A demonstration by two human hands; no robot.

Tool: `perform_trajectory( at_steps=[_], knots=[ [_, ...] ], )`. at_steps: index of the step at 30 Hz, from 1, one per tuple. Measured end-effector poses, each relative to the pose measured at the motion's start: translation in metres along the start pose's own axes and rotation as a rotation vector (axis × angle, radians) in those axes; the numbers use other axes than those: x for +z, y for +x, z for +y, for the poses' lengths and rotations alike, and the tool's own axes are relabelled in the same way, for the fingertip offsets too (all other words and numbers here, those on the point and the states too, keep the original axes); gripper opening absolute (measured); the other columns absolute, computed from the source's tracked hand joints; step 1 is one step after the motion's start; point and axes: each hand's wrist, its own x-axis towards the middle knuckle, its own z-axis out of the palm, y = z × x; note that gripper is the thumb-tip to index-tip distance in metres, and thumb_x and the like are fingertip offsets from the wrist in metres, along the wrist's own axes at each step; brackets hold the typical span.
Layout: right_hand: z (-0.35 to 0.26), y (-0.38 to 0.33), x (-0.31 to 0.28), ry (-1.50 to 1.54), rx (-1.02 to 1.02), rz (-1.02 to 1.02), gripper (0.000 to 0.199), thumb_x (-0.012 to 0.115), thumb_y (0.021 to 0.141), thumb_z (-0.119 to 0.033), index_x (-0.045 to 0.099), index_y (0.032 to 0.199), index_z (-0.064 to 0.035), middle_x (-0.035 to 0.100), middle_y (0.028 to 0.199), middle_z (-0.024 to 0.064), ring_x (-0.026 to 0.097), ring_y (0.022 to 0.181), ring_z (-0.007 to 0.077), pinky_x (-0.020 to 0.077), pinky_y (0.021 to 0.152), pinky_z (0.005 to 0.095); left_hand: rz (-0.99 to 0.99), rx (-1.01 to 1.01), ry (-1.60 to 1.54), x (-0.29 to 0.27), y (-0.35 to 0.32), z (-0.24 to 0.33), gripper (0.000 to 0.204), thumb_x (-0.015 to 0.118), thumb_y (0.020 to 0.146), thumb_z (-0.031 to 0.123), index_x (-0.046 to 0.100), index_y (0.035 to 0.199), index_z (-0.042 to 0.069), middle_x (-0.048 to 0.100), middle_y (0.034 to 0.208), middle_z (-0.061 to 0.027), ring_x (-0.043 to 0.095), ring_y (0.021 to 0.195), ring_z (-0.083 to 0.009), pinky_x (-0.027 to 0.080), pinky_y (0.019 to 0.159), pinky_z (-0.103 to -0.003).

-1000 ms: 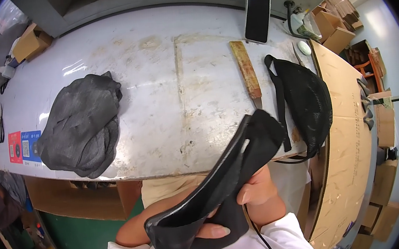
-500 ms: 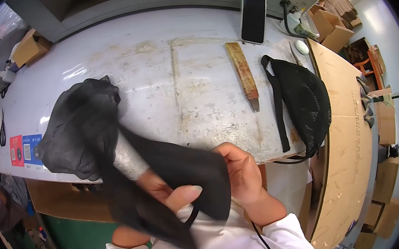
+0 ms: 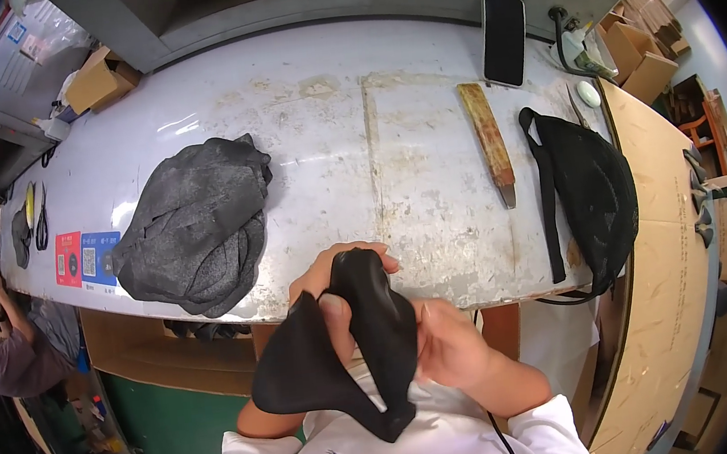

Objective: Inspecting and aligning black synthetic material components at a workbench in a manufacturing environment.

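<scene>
Above my lap, in front of the table edge, I hold a smooth black leather-like piece [image 3: 381, 306] with two broad lobes joined at a narrow lower end. My left hand [image 3: 334, 306] is closed round its upper part, the thumb between the two lobes and the fingers partly behind. Curled against the right-hand edge is my right hand [image 3: 453, 342]; some of its fingers are hidden by the piece. A crumpled stack of similar dark sheets [image 3: 194, 233] lies on the table to the left.
On the worn white table [image 3: 310, 152] rest a flat tool with a tapered end [image 3: 488, 141], a black mesh item with a strap [image 3: 591, 192] and a leaning phone [image 3: 503, 36]. Cardboard [image 3: 658, 256] borders the right side. Another person [image 3: 28, 355] works at far left.
The black piece has swung up and folded from a hanging, blurred position near the pile. Both hands now hold it close together. The view has shifted, moving the table things rightward.
</scene>
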Motion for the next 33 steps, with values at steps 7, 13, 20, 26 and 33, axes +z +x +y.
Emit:
perform_trajectory(
  at_steps=[7,13,20,26,33],
  knots=[
    [-0.016,0.007,0.007,-0.845,-0.802,0.150,0.017,0.064,0.091,-0.012,0.062,0.077,-0.0018,0.049,0.056,0.0037,0.042,0.045,0.0139,0.0318,0.042,0.0281,0.171,-0.123,-0.056,0.009,0.000,0.014,0.079,0.014,0.096,0.070,0.053,0.100,0.001,0.056,0.084,-0.0061,0.054,0.081,-0.0105,0.044,0.075,-0.024],
    [-0.017,0.009,0.027,-0.670,-0.800,0.326,0.012,0.066,0.090,-0.008,0.061,0.091,0.0031,0.059,0.072,0.0107,0.055,0.061,0.0133,0.0433,0.056,0.0251,0.049,-0.173,-0.223,0.016,-0.003,0.017,0.071,0.020,0.097,0.067,0.048,0.099,0.002,0.054,0.085,-0.0062,0.051,0.077,-0.0105,0.043,0.074,-0.025],
    [-0.033,0.018,0.028,-1.485,-1.249,0.269,0.015,0.073,0.084,-0.009,0.059,0.081,-0.0033,0.057,0.059,0.0083,0.054,0.045,0.0199,0.0415,0.044,0.0289,0.149,-0.013,-0.300,0.023,-0.013,-0.026,0.086,0.024,0.085,0.079,0.039,0.118,0.001,0.057,0.097,-0.0086,0.055,0.084,-0.0132,0.045,0.078,-0.029],
    [-0.028,0.026,0.026,-1.217,-1.014,0.332,0.013,0.070,0.087,-0.008,0.060,0.082,-0.0011,0.059,0.060,0.0104,0.056,0.043,0.0209,0.0407,0.041,0.0304,-0.064,0.157,-1.011,0.033,-0.017,-0.032,0.073,0.047,0.090,0.068,0.043,0.122,0.002,0.058,0.107,-0.0123,0.057,0.101,-0.0197,0.047,0.088,-0.034],
    [-0.035,0.020,0.025,-0.789,-0.568,0.170,0.018,0.062,0.096,-0.016,0.058,0.086,-0.0011,0.060,0.061,0.0039,0.051,0.055,0.0044,0.0389,0.050,0.0225,0.234,-0.061,-0.726,0.054,-0.026,-0.021,0.056,0.060,0.080,0.034,0.050,0.123,0.000,0.048,0.131,-0.0178,0.052,0.119,-0.0253,0.041,0.103,-0.040]
  ],
)
